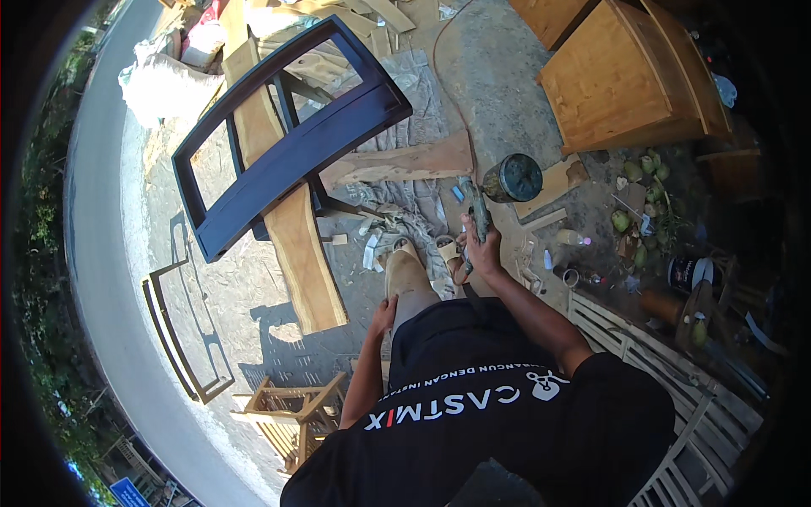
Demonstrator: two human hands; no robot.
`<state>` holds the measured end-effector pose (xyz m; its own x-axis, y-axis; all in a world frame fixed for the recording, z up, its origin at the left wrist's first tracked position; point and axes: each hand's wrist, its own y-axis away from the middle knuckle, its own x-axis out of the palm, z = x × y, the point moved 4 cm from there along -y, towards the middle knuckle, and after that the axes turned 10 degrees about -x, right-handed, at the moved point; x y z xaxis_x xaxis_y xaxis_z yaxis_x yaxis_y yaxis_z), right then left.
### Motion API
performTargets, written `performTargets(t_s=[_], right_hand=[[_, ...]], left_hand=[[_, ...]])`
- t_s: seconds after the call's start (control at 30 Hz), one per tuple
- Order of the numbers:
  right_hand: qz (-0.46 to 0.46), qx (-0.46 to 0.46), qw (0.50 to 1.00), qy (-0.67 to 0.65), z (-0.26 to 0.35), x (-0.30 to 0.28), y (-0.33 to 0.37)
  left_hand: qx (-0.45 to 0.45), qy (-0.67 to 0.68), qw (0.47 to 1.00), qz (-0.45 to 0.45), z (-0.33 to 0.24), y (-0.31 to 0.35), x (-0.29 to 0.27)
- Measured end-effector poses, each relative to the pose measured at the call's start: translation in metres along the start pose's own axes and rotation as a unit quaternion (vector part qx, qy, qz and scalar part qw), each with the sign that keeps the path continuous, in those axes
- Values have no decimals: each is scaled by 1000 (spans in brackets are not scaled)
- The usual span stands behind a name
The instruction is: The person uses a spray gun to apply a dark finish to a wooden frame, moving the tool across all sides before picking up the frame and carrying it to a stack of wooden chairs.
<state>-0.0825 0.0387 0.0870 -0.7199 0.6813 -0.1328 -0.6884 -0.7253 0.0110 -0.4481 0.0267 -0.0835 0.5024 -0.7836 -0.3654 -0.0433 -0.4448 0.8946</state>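
My right hand [483, 249] is closed around a paint-smeared spray gun [480, 211], held out in front of my right leg. A dark round paint pot [517, 177] is right beside the gun; I cannot tell whether they are joined. My left hand [385, 316] hangs by my left thigh with its fingers stretched out, holding nothing. Ahead and to the left, a dark blue frame [296, 156] with a wide middle panel lies tilted across a long wooden plank [300, 262] and dark supports.
A thin hose [436, 51] runs along the ground ahead. Wooden cabinets [604, 80] stand at the far right, with green coconuts [621, 221] nearby. Slatted wooden furniture [625, 338] is close on my right. A small wooden chair [296, 414] and a thin frame [173, 338] are on the left.
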Motion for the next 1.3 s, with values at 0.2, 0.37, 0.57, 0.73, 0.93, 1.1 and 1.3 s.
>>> performTargets(t_s=[0.2,0.37,0.57,0.73,0.93,1.1,1.3], right_hand=[[-152,40,988,-1,-54,-29,21],[-247,125,961,-6,-116,-43,44],[-403,113,904,-87,-185,-76,57],[-381,154,902,-135,-300,-149,79],[-418,152,891,-97,-440,-210,62],[-427,153,874,-174,-534,-223,47],[-315,223,922,14,-596,-241,52]], left_hand=[[88,-186,970,130,-59,-10,3],[125,-416,865,252,-48,-44,31],[207,-489,800,278,18,-108,70],[125,-498,825,238,47,-139,98],[22,-462,877,129,8,-82,118],[-32,-503,864,11,10,-77,175],[-20,-515,857,-25,-14,-93,203]])
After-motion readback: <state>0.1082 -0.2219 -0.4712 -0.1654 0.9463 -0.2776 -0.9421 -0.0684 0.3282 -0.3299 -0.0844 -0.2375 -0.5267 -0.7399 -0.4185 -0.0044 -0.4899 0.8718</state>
